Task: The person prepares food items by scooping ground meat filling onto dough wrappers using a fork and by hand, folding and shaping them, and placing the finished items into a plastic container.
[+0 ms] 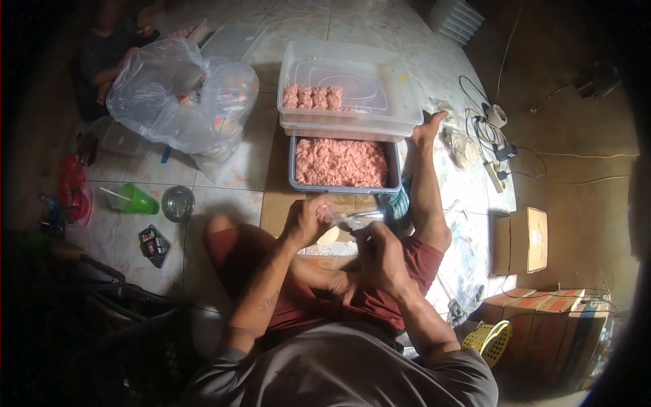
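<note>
Close in front of my lap, my left hand point(306, 222) has its fingers curled around a small lump of ground meat point(323, 212). My right hand point(381, 254) grips a shiny metal utensil point(349, 222) whose end points at the lump; its exact kind is too blurred to tell. Beyond both hands, a blue-rimmed tub point(293, 178) holds a mass of ground meat point(341, 163). Behind it stands a clear plastic container point(390, 81) with several shaped meat rolls point(313, 97) along its left side.
Cardboard point(274, 207) lies under the tub. A teal cloth point(400, 203) sits by my leg. To the left are a green cup point(139, 199), a metal bowl point(178, 203) and a large plastic bag point(159, 95) near another person point(102, 54). Cables point(483, 125) and boxes point(549, 325) are at right.
</note>
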